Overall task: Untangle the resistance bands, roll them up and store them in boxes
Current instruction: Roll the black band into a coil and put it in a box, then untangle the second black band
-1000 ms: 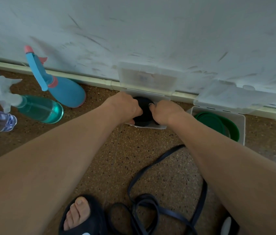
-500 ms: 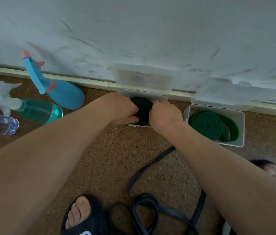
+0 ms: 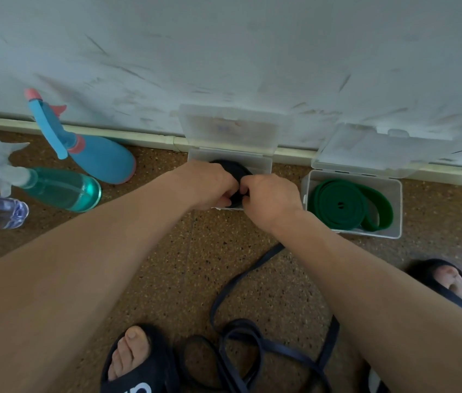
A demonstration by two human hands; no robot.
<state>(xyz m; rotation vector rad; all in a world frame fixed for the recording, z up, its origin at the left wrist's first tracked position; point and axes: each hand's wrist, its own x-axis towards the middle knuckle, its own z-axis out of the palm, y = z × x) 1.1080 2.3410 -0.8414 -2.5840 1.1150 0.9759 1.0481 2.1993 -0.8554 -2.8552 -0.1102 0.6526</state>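
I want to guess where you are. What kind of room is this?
Probably a home or gym floor by a wall, though I can't be sure. A speckled brown floor meets a scuffed wall, spray bottles lie there, and a green band sits rolled in a box.

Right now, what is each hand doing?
Left hand: grips the rolled black resistance band in the clear plastic box.
Right hand: grips the same roll.

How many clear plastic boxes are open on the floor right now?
2. One clear plastic box sits by the wall, holding the black rolled band both hands grip; the other clear plastic box, to its right, holds a rolled green band. More may lie outside view.
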